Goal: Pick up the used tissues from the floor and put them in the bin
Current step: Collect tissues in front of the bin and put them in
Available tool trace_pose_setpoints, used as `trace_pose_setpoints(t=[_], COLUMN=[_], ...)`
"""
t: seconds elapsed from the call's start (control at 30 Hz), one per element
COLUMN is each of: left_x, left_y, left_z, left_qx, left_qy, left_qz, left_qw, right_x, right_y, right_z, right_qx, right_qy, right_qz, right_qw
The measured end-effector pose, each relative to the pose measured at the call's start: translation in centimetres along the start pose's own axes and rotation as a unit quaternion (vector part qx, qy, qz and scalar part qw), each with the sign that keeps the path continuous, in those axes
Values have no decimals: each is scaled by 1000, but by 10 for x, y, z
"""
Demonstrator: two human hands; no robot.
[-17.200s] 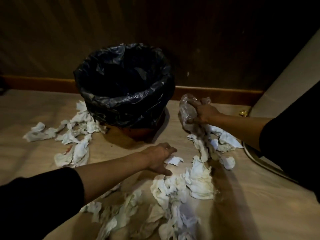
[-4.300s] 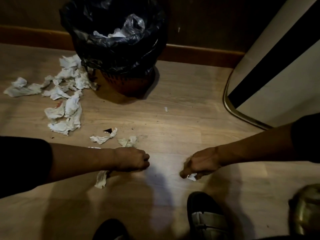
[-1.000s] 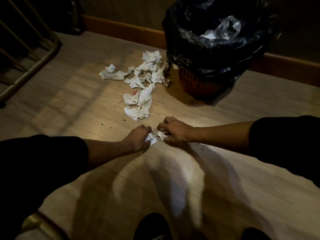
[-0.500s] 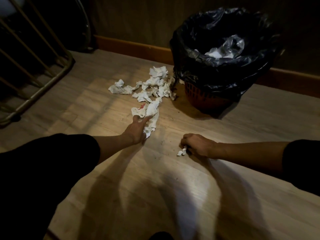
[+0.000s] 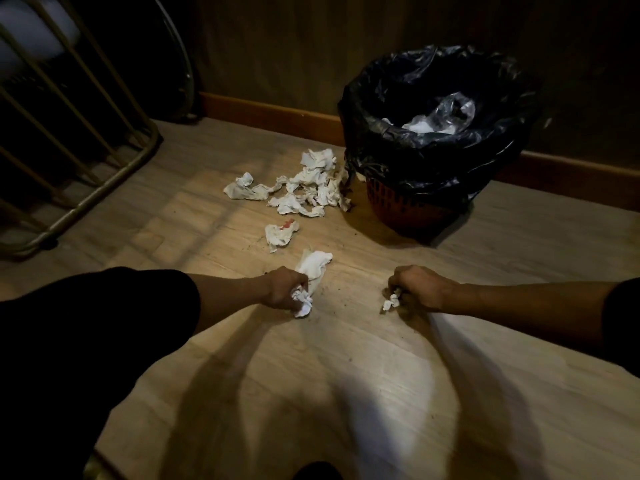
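Note:
My left hand (image 5: pixel 284 289) is closed around crumpled white tissues (image 5: pixel 311 268) that stick out above and below the fist, low over the wooden floor. A short way to its right, my right hand (image 5: pixel 414 287) is closed on a small tissue scrap (image 5: pixel 391 301). Beyond my left hand one tissue with a red stain (image 5: pixel 280 233) lies alone. Farther back a heap of several crumpled tissues (image 5: pixel 304 190) rests against the left side of the bin (image 5: pixel 408 209), an orange basket lined with a black bag (image 5: pixel 433 157). Tissues and clear plastic lie inside it.
A metal-framed rack (image 5: pixel 79 140) stands at the far left on the floor. A wooden skirting board (image 5: pixel 270 114) and a dark wall run behind the bin. The tip of a dark shoe (image 5: pixel 317 471) shows at the bottom edge.
My left hand has drawn back from the heap with tissues gripped in it. The stained tissue now lies alone. My right hand still holds its scrap, a little farther right.

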State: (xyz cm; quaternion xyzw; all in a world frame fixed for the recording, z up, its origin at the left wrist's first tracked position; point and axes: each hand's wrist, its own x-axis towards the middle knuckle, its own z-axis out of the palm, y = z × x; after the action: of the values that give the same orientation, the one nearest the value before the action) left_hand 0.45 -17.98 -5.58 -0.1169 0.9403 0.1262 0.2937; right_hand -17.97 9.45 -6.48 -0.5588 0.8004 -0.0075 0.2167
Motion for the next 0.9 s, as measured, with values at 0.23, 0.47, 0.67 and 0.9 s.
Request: trace_pose_setpoints(t=[0.23, 0.47, 0.67, 0.9], left_x=[-16, -33, -49, -34], left_y=[21, 57, 97, 153], left_z=[-68, -151, -231, -304], left_qx=[-60, -176, -234, -346], left_qy=[116, 291, 419, 475], left_qz=[-33, -41, -3, 75], left_qw=[991, 940, 878, 806], right_x=[2, -4, -20, -32], right_y=[-14, -41, -38, 16], right_z=[-71, -162, -243, -290], right_qx=[35, 78, 144, 326], right_qy=[107, 231, 345, 424], right_qz=[15, -23, 26, 185], right_qw=[993, 970, 927, 824])
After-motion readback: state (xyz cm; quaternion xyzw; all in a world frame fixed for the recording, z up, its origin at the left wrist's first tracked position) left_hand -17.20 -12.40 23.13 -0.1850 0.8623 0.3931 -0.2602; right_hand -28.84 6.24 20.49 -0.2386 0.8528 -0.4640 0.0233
